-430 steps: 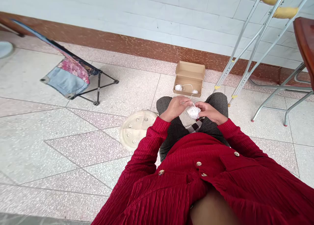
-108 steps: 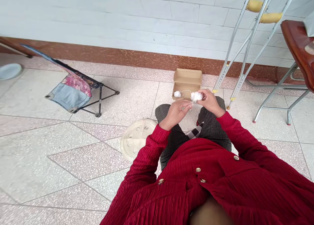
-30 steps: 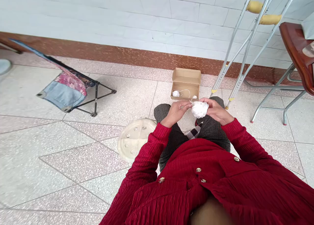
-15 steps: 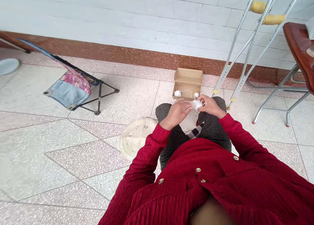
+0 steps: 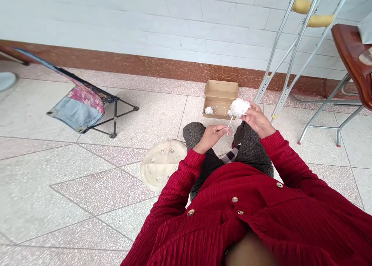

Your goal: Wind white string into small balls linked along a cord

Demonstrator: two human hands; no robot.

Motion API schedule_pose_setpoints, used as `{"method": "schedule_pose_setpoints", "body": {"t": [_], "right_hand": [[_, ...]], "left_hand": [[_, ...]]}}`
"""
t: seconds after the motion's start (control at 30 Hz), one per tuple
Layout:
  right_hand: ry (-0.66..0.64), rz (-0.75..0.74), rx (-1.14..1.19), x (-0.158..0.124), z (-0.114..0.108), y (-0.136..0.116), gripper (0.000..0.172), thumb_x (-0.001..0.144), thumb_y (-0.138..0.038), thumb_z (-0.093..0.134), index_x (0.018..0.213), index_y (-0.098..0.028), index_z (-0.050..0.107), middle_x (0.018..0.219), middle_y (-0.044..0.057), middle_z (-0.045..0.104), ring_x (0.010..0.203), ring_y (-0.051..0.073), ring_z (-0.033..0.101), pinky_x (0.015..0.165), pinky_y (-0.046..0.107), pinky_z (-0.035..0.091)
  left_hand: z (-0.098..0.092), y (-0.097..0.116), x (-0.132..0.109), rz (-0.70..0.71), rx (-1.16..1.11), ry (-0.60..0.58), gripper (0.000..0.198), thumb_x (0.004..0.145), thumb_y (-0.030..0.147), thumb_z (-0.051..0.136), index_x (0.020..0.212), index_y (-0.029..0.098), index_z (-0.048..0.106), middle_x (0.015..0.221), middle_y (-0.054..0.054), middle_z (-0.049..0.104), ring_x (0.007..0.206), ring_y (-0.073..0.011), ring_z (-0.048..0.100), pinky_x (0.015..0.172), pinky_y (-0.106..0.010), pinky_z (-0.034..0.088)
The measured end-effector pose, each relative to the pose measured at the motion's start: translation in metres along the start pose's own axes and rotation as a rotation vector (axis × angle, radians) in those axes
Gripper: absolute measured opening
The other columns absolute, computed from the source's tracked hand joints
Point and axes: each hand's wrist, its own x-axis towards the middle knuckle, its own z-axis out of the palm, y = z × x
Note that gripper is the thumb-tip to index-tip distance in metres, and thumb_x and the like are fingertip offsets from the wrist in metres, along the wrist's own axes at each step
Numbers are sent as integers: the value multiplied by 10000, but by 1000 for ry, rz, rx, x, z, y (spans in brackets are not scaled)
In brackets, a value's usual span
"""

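Far to the left of the hands, a folding stool [image 5: 84,103] with a patchwork cloth seat was noted on the floor. Just below and left of the left hand, a round cream tray [image 5: 161,163] lay flat beside the person's knee.

The left hand [image 5: 213,134] was held over the knees, thumb and fingertips pinched on a thin white strand [image 5: 230,123]. A small loop of it appeared to hang just under the pinch; how it was tied could not be made out.

Beyond the hands, an open cardboard box [image 5: 221,91] sat on the floor, with a small white ball [image 5: 208,110] and loose thread inside.

The strand ran up and to the right to a ball of white thread [image 5: 238,106], which was grasped in the fingers of the right hand [image 5: 257,119]. That hand was raised above and beyond the left one. The ball was clear of the lap, in front of the box's right corner.

Step judged in hand: thread being worked between ball and pinch, as in winding. A further turn was judged to call for the strand to be held taut by the left pinch while the ball was rotated in the right grasp.

To the right of the right hand, crutches [image 5: 286,57] leaned on the wall; further right, a table [image 5: 348,53] was seen.
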Motion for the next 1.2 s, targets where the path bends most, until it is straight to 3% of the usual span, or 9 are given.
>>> {"method": "schedule_pose_setpoints", "body": {"t": [0.13, 0.3, 0.43, 0.6, 0.7, 0.87, 0.97, 1.13, 1.2], "right_hand": [[91, -105, -128, 21, 0, 0, 497, 685, -403, 729, 1141, -285, 570, 1129, 25, 647, 984, 196, 632, 831, 351, 560], [204, -251, -544, 34, -2, 16, 513, 624, -284, 730, 1117, -226, 603, 1073, 57, 639, 926, 217, 595, 805, 358, 520], [45, -201, -941, 20, -6, 36, 462, 589, -189, 724, 1048, -193, 666, 1036, 63, 626, 850, 211, 572, 799, 371, 479], [-408, 182, -570, -10, -8, 37, 444, 585, -156, 732, 1026, -185, 688, 917, 18, 657, 794, 175, 589, 756, 316, 466], [-479, 267, -254, -24, -7, 22, 459, 606, -186, 786, 1055, -192, 691, 952, 14, 684, 822, 162, 617, 762, 285, 478], [-303, 119, 23, -30, 1, -1, 622, 611, -227, 840, 1207, -248, 667, 1131, 40, 695, 969, 198, 651, 803, 286, 532], [-119, -17, 32, -13, 0, -7, 577, 674, -274, 804, 1230, -287, 650, 1231, 28, 671, 1038, 207, 648, 859, 325, 554], [239, -240, -356, 26, -16, 10, 518, 648, -265, 763, 1152, -236, 649, 1132, 49, 664, 952, 217, 625, 860, 388, 544], [287, -248, -628, 30, -19, 26, 517, 605, -233, 762, 1111, -206, 664, 1091, 64, 650, 884, 216, 606, 847, 405, 528]], "left_hand": [[3, 11, -10, -11, -83, -15, 372, 954, 462, 581, 834, 159, 759, 918, -64, 788, 928, -203, 729, 938, -343, 544], [-6, 22, -15, 10, 132, -60, 331, 970, 379, 541, 830, 172, 758, 868, -33, 774, 840, -188, 711, 840, -317, 534], [-22, 25, -7, 105, 362, 12, 269, 954, 333, 554, 839, 191, 751, 867, -33, 762, 840, -192, 679, 861, -344, 518], [-36, 21, 4, 204, 464, 26, 255, 958, 347, 568, 847, 197, 742, 857, -29, 759, 809, -182, 656, 1022, -416, 462], [-30, 14, 7, 187, 335, -7, 312, 979, 401, 544, 889, 187, 751, 902, -42, 760, 849, -190, 659, 930, -364, 493], [-9, -6, 9, 50, 99, 40, 409, 975, 472, 526, 849, 155, 751, 870, -36, 755, 838, -189, 668, 818, -297, 496], [0, -10, 4, 7, 97, -8, 406, 975, 435, 520, 780, 150, 734, 809, -26, 737, 784, -166, 652, 794, -275, 481], [1, 3, -11, 34, 272, -141, 382, 976, 366, 512, 717, 159, 702, 732, -13, 685, 728, -149, 606, 743, -262, 449], [-4, 11, -13, 76, 342, -165, 361, 971, 351, 530, 714, 169, 705, 706, -7, 667, 724, -151, 598, 775, -274, 454]]}}
